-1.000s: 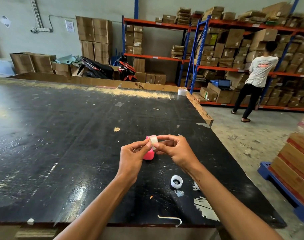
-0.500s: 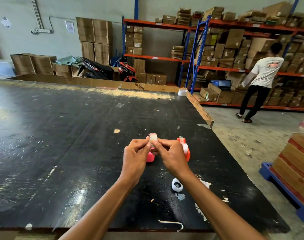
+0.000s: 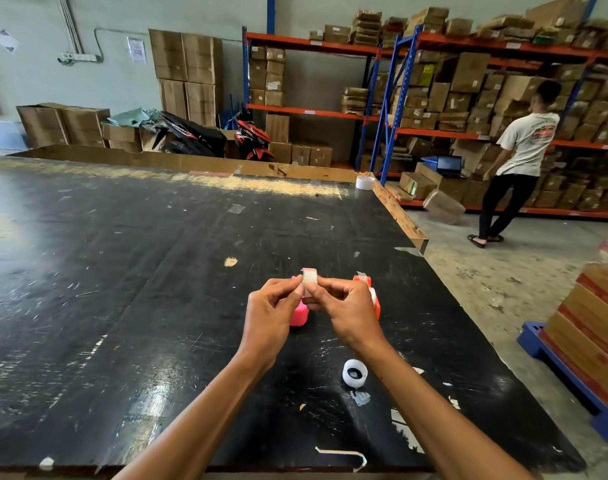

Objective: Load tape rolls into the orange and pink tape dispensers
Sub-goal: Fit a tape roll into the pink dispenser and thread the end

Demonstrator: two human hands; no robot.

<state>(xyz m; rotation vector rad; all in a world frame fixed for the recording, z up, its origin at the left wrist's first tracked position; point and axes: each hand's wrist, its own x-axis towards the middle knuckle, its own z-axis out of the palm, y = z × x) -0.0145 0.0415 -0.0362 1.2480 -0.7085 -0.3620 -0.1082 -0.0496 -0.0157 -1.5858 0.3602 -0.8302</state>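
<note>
Both hands hold a small clear tape roll (image 3: 309,276) upright above the black table (image 3: 129,278). My left hand (image 3: 269,315) pinches its left side and my right hand (image 3: 344,308) pinches its right side, thumbs meeting at the roll's near edge. The pink dispenser (image 3: 299,316) lies on the table just below, mostly hidden by my hands. The orange dispenser (image 3: 368,289) stands behind my right hand, partly covered. A second white tape roll (image 3: 354,373) rests flat on the table near my right forearm.
A larger tape roll (image 3: 364,182) sits at the table's far right corner. The table's right edge (image 3: 404,220) drops to a concrete floor. A person (image 3: 517,161) stands at the box shelves. A blue pallet with cartons (image 3: 593,327) is at right.
My hands stay together on the small roll, which sits a little higher between the fingertips. The orange dispenser, hidden one second ago, shows behind my right hand. The person at the shelves shifted right.
</note>
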